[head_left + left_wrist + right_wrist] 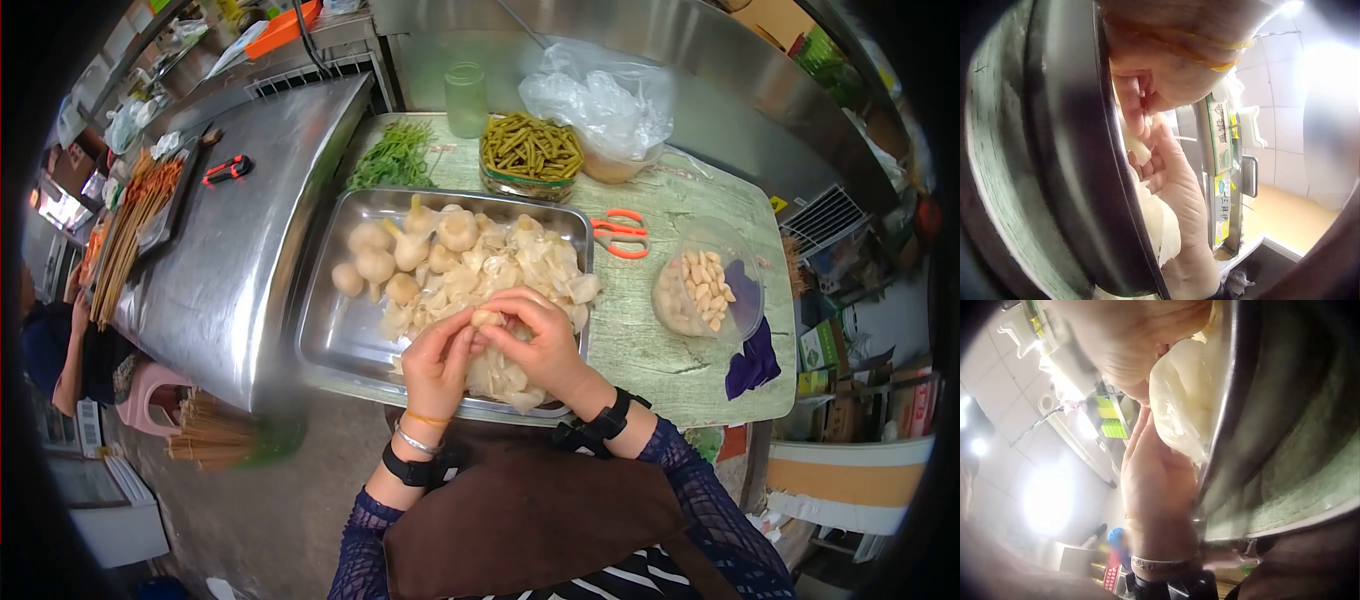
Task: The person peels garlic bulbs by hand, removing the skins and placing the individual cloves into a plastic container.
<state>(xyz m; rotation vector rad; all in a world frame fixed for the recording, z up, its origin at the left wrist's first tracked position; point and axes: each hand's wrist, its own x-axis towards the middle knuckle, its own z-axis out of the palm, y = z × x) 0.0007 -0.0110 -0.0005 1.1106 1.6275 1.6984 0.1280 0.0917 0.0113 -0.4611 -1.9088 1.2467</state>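
Over the near side of a metal tray (pixel 322 335), my left hand (pixel 437 352) and right hand (pixel 548 345) meet with fingertips together. Between them they pinch a small pale piece of garlic (pixel 488 318). Papery garlic skins (pixel 515 262) are heaped under and beyond the hands. Several whole garlic bulbs (pixel 375 264) lie in the tray's far left part. Seen from the left wrist, the right hand (pixel 1180 194) reaches up to the left fingers beside pale skins (pixel 1161 225). In the right wrist view, a large pale skin (pixel 1179 400) hides part of the fingers.
To the right stands a clear tub (pixel 708 285) of peeled cloves, beside a purple cloth (pixel 752 362). Orange-handled scissors (pixel 622 235) lie past the tray. Behind are cut green beans (pixel 530 150), a plastic bag (pixel 600 95), a green glass (pixel 465 100) and leafy greens (pixel 395 155).
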